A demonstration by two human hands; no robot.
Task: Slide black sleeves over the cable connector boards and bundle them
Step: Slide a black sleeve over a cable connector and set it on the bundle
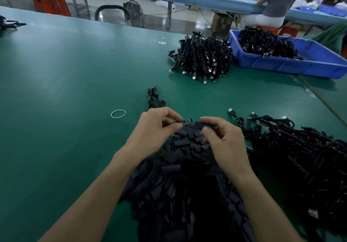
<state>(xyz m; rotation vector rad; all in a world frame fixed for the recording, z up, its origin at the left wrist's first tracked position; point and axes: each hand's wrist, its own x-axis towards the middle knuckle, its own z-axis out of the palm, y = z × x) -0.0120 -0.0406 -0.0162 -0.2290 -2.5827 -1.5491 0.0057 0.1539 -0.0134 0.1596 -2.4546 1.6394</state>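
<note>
A small flat board [186, 121] is pinched between the left hand's [159, 127] thumb and fingers. At its 3 o'clock, a matte tubular sleeve [203, 124] is pinched by the right hand [223, 140]. At 1 o'clock, a blue plastic bin [281, 66] is filled with tangled cables [266, 44].

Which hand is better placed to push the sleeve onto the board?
Likely the right hand: it holds a black sleeve beside the free end of the board, which the left hand pinches.

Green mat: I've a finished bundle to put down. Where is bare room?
Bare: the wide stretch left of the rubber band and left hand; also the strip between the cable pile and right hand. Crowded: sleeve heap, loose cables right.
</note>
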